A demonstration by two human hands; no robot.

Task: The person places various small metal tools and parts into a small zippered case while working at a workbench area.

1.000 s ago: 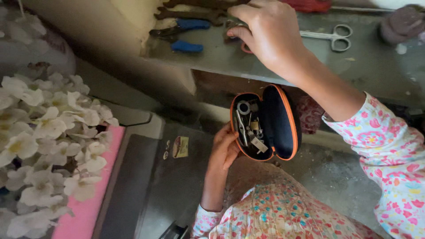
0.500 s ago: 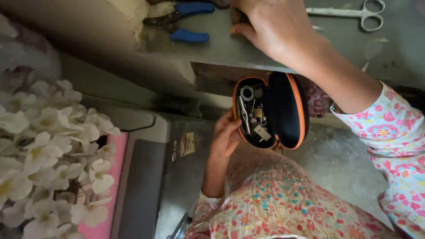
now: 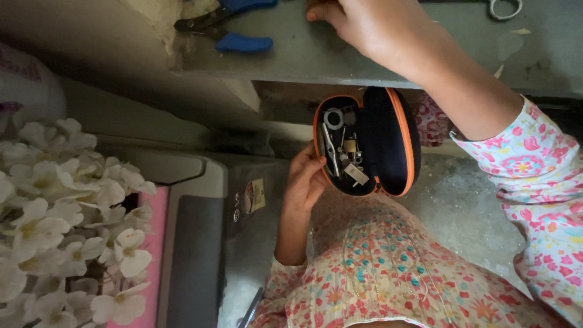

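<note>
My left hand (image 3: 305, 182) holds an open oval case (image 3: 388, 143), black with an orange zip rim, below the shelf edge. Its left half holds several small metal parts (image 3: 343, 152), among them a bobbin-like ring and a flat strip. My right hand (image 3: 364, 24) rests on the grey shelf (image 3: 316, 64) above, fingers curled at the frame's top edge. Whatever lies under those fingers is hidden. Blue-handled pliers (image 3: 243, 44) lie on the shelf to the left of that hand.
Metal scissors (image 3: 504, 7) lie on the shelf at the top right, partly cut off. White artificial flowers (image 3: 67, 206) fill the left side. A grey machine body (image 3: 194, 243) with a pink strip (image 3: 149, 267) stands beside them. My floral-clothed lap is below.
The view has tilted down, so the shelf's tools have slid towards the top edge. My right hand stays on the shelf, and the case in my left hand sits slightly higher.
</note>
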